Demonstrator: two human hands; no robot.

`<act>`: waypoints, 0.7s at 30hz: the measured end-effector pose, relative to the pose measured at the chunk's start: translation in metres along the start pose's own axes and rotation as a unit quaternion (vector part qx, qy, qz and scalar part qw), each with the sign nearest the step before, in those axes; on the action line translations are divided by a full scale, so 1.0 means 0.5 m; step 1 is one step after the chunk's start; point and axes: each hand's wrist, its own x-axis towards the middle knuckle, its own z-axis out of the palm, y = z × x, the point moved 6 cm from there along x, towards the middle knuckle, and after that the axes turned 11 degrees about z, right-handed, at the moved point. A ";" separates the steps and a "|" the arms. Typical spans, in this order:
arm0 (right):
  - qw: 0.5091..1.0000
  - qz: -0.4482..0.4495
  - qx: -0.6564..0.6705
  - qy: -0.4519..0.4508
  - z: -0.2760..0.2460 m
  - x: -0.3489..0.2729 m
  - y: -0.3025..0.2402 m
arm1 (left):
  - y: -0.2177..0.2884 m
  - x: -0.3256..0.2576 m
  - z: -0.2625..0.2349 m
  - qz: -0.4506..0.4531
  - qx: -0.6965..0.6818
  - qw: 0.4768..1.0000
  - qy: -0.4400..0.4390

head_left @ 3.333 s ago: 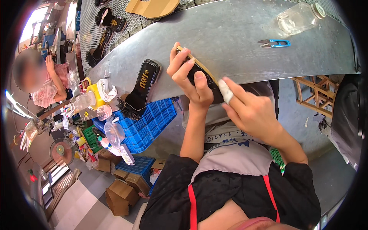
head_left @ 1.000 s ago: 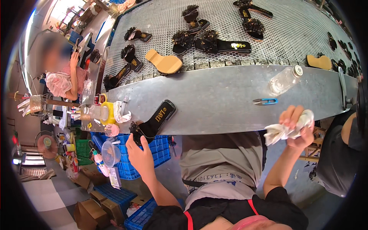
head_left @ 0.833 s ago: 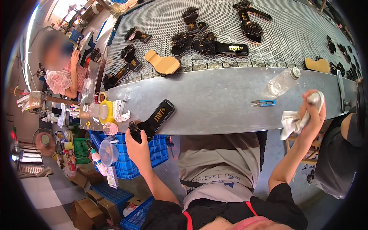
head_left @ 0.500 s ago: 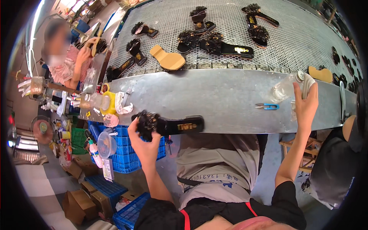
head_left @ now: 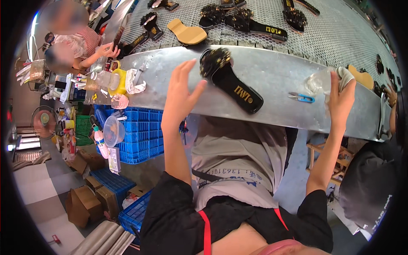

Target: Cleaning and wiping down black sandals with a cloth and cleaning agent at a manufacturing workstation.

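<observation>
A black slide sandal with a ruffled flower on its strap lies on the metal worktop, sole down and slanted. My left hand is beside its flower end, thumb and fingers apart, with nothing held. At the right, my right hand is closed on a white cloth. Left of that hand is a clear plastic bottle, its upper part hidden by the fingers. Thread snips with blue handles lie near the bottle.
Beyond the worktop runs a mesh conveyor belt carrying several black sandals and a tan sole. A yellow container and a crumpled cloth stand left. Blue crates sit below. A co-worker's hand shows far left.
The sandal went from my left hand onto the worktop, and that hand has let go and opened. My right hand stays by the bottle with the cloth. The view has shifted.
</observation>
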 end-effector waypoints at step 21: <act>0.986 0.037 0.108 0.125 -0.064 0.060 0.106 | 0.066 0.003 0.038 0.165 0.122 0.968 -0.144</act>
